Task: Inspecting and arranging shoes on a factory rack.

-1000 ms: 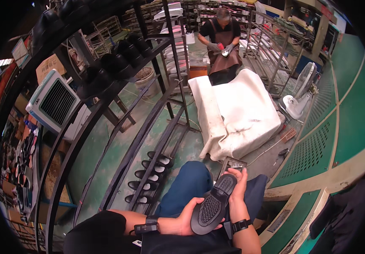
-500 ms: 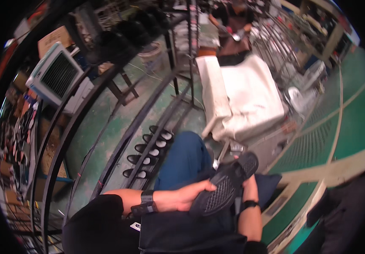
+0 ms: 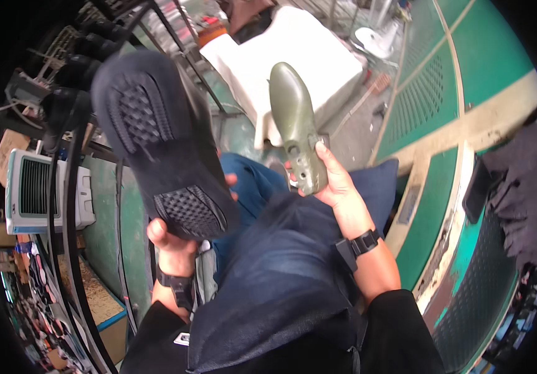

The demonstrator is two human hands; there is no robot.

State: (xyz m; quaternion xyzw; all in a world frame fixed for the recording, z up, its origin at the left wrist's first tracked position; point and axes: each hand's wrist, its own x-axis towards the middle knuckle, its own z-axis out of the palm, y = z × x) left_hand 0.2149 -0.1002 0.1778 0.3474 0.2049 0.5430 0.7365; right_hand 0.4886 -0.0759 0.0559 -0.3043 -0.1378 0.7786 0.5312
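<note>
In my left hand is a black shoe, raised up front with its patterned sole turned toward me. The thumb lies near the lower end of the sole, and fingertips show at the shoe's right edge. My right hand grips a green shoe last by its holed upper end, with the smooth, rounded toe pointing up and away. Shoe and last are apart. A dark blue apron covers my lap below both hands.
A white cloth-covered block stands ahead. Along the left runs a black metal rack with dark shoes at its far end, beside a white air cooler. Green machinery lines the right, with dark cloth hanging there.
The black shoe was low in front of me between both hands; now my left hand alone has it, farther left and higher. A green last now shows in my right hand. The view has turned.
</note>
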